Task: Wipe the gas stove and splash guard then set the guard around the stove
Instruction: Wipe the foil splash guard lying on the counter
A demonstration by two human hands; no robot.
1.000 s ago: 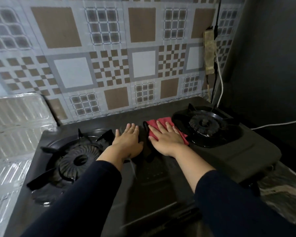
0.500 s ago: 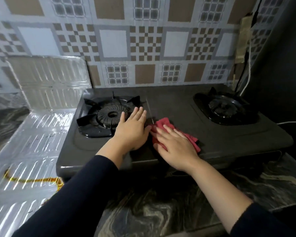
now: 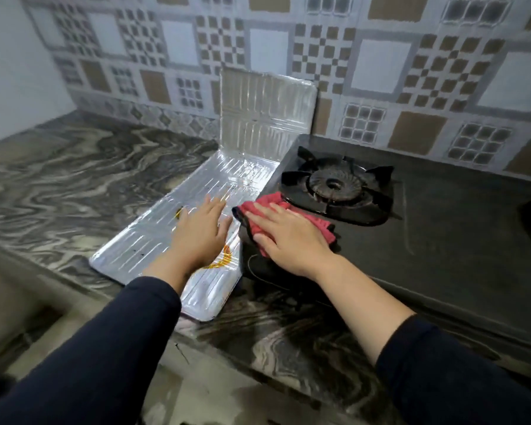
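- My right hand (image 3: 292, 240) lay flat, fingers straight, pressing a red cloth (image 3: 276, 207) onto the front left corner of the black gas stove (image 3: 442, 234), at the middle of the frame.
- The cloth spilled over the stove's left edge and reached the base of the left burner (image 3: 334, 184) just above it.
- My left hand (image 3: 201, 237) was spread open, palm down, over the flat panel of the foil splash guard (image 3: 166, 240), left of centre; I could not tell whether it pressed the foil or hovered just above.
- The two hands sat side by side, close but apart.
- The guard lay on the marbled countertop (image 3: 74, 185) just beside the stove's left side, its far panel folded upright against the patterned tile wall (image 3: 380, 69) at upper centre.
- A yellow mark (image 3: 223, 260) showed on the foil beside my left wrist.
- Dark sleeves (image 3: 120, 348) covered both my forearms at the bottom of the frame.
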